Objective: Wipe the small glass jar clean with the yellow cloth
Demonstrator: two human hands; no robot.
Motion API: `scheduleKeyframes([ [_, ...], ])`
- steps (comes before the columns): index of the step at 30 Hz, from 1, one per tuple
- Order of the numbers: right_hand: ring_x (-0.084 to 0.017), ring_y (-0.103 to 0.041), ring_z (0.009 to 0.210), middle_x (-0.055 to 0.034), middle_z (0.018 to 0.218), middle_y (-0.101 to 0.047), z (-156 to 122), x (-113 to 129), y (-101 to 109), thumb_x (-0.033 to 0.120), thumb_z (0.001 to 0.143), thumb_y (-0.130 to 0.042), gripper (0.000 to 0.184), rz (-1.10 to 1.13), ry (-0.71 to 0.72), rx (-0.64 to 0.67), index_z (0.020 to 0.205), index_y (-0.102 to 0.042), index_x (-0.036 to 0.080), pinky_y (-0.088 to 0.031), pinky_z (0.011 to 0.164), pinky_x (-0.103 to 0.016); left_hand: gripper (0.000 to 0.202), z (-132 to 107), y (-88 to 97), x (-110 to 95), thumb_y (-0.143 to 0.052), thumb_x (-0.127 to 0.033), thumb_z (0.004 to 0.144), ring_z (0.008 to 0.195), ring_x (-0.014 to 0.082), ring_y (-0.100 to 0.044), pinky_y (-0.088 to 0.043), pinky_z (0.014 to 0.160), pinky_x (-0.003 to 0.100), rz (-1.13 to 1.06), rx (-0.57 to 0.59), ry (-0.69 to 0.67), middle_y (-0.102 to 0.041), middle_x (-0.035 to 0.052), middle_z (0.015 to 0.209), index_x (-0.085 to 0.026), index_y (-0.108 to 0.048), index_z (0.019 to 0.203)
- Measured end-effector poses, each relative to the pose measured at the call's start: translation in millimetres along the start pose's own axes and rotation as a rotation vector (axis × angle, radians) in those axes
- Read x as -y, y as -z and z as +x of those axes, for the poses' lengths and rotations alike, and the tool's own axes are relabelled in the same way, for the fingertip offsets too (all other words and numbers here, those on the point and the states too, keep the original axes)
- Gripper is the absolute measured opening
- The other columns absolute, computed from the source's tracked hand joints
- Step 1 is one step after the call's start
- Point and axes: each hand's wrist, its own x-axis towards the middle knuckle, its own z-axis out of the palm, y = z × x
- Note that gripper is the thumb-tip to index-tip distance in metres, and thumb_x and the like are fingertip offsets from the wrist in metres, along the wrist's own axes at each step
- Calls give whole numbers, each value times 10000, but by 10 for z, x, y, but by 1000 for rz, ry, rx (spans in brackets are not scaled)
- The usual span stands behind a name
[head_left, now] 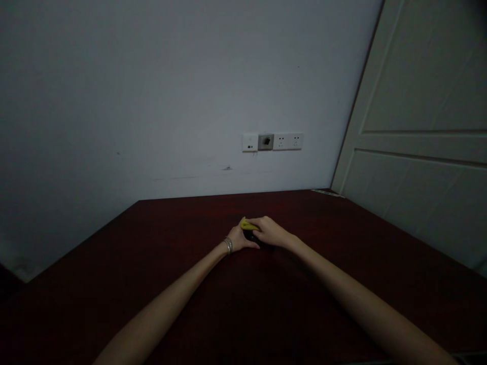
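Both my arms reach forward over a dark red table (190, 284). My left hand (239, 240), with a silver bracelet (228, 245) on its wrist, and my right hand (271, 231) meet near the table's middle. Between them sits a small yellow object (248, 225) on top of a small dark object (251, 235). My right hand's fingers curl over the yellow piece. My left hand is closed against the dark object from the left. The dim light hides what the two objects are.
A pale wall rises behind the table, with a row of white wall sockets (273, 142). A white panelled door (422, 132) stands at the right. A thin flat item (327, 192) lies at the table's far right corner.
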Motion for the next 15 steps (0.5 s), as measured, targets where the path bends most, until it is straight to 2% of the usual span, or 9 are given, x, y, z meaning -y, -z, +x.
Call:
scheduleKeyframes([
  [2,-202,-676,926,-114,1092,-698,-33,-9,-3,76,775,-452,451,-3,18,19,1197,-599,140,-467,823,-261,1181,3,-14,20,-882,-390,400,1214,321,-514,-391,1039,415,-6,-6,16,-580,157,1269,-139,-309,1402],
  [5,-201,-679,894,-118,1043,-710,-84,-4,32,69,799,-454,378,-16,54,47,1118,-641,148,-464,793,-258,1241,5,-20,40,-881,-393,401,1211,326,-516,-397,1032,423,-13,1,34,-579,169,1271,-130,-248,1435],
  [11,-201,-657,950,-110,1073,-690,-214,69,133,92,791,-535,297,-53,156,89,1056,-640,176,-468,788,-259,1215,0,-2,24,-885,-336,417,1189,328,-535,-391,1023,460,-29,15,17,-584,136,1277,-195,-239,1436],
  [15,-207,-624,1047,-114,1128,-666,-338,100,162,28,768,-518,367,-93,199,99,1087,-623,176,-467,871,-295,1162,-1,-11,0,-875,-259,456,1134,300,-583,-418,1003,433,-60,37,-8,-600,118,1262,-236,-240,1429],
])
